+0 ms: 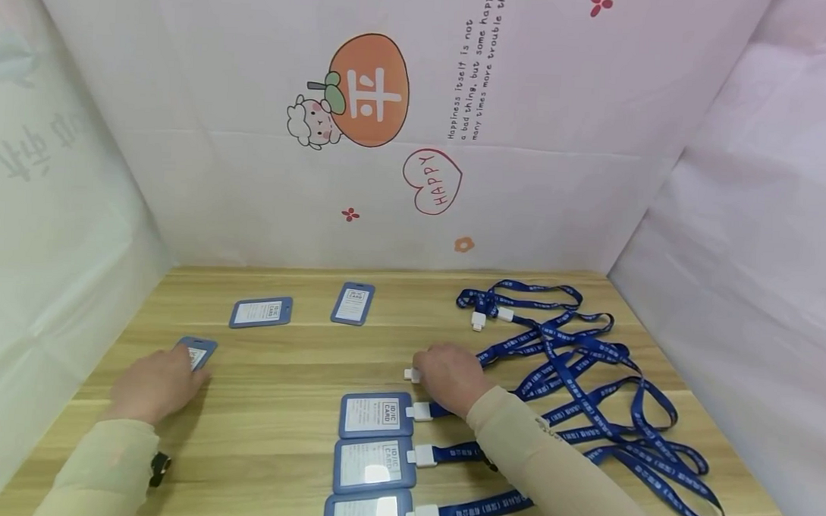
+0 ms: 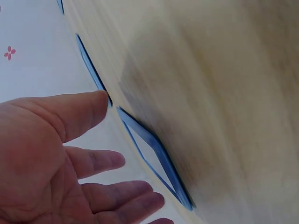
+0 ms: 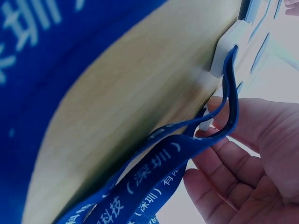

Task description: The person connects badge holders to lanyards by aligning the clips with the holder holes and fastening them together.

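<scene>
My left hand (image 1: 156, 386) reaches over a blue ID card holder (image 1: 198, 351) on the left of the table and partly covers it. In the left wrist view its fingers (image 2: 121, 191) are extended beside the holder (image 2: 156, 154), with a gap between thumb and fingertips. My right hand (image 1: 453, 377) pinches the white clip (image 3: 206, 122) of a blue lanyard (image 3: 154, 163) between thumb and finger. That clip's white end (image 1: 411, 375) pokes out left of the hand, just above a column of three card holders (image 1: 376, 415) joined to lanyards by white clips (image 1: 423, 412).
Two more loose card holders, one sideways (image 1: 261, 313) and one upright (image 1: 353, 304), lie toward the back. Tangled blue lanyards (image 1: 572, 393) spread over the right side, with a white clip (image 1: 478, 321) at the back. White printed sheets (image 1: 265, 192) wall the wooden table (image 1: 271, 405).
</scene>
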Action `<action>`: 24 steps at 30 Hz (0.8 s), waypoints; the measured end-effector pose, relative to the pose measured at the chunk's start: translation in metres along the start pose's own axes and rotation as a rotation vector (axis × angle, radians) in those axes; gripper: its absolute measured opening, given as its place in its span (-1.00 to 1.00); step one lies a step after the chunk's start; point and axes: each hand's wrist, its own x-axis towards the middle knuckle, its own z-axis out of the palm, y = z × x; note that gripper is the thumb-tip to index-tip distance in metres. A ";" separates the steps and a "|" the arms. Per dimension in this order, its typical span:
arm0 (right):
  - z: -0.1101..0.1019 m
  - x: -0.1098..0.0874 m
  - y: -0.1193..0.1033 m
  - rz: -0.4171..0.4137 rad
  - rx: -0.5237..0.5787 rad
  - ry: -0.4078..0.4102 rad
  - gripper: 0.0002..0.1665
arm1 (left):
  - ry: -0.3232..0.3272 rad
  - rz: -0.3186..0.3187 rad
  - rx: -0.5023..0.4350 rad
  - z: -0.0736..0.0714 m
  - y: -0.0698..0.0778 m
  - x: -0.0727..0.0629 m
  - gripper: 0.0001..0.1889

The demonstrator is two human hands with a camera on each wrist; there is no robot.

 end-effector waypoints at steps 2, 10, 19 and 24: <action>-0.001 0.000 0.000 -0.001 0.000 -0.001 -0.91 | -0.030 -0.015 0.003 -0.001 -0.001 0.000 -0.36; -0.001 -0.001 0.000 -0.007 0.001 -0.001 -0.91 | -0.086 -0.025 0.039 0.000 -0.001 0.001 -0.43; 0.000 0.000 -0.001 -0.002 0.000 -0.005 -0.92 | -0.099 -0.028 0.010 -0.001 -0.003 -0.002 -0.68; 0.000 0.000 -0.001 0.004 -0.007 -0.021 -0.92 | -0.066 0.001 -0.006 -0.001 -0.001 -0.004 -0.74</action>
